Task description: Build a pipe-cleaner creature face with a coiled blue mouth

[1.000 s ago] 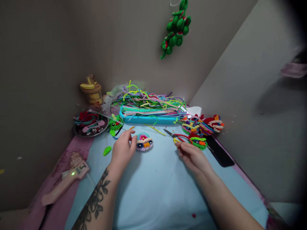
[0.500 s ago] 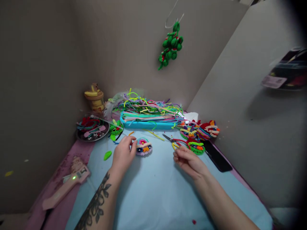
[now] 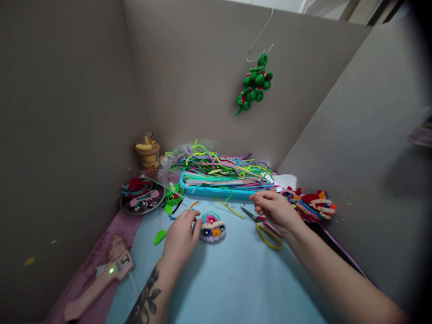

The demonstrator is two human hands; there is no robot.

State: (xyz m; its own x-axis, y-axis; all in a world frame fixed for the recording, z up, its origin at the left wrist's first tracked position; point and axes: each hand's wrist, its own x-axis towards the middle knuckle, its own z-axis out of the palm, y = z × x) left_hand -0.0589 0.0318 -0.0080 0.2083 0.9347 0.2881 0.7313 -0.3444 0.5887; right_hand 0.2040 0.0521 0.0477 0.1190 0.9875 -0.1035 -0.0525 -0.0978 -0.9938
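A small pipe-cleaner owl face [image 3: 212,230], in lilac, cream, blue and orange with a pink centre on top, lies on the blue cloth. My left hand [image 3: 182,234] rests just left of it, fingers loosely bent and thumb close to its edge; whether they touch is unclear. My right hand [image 3: 272,208] is raised over the front right of the blue tray, fingertips pinched together. Whatever they hold, if anything, is too small to make out. Below that hand lie scissors [image 3: 270,237] with red and yellow handles, blades slightly apart.
Pipe cleaners fill the blue tray [image 3: 216,193] and heap behind it. Finished pipe-cleaner pieces [image 3: 317,207] lie at right. A metal plate [image 3: 126,208], a green piece [image 3: 173,196] and a pink glue gun [image 3: 101,285] with a lit green light are at left. Green ornaments [image 3: 254,85] hang above.
My right hand has moved up and away from the scissors toward the tray, leaving them on the cloth. My left hand stays beside the owl face. The camera view has shifted.
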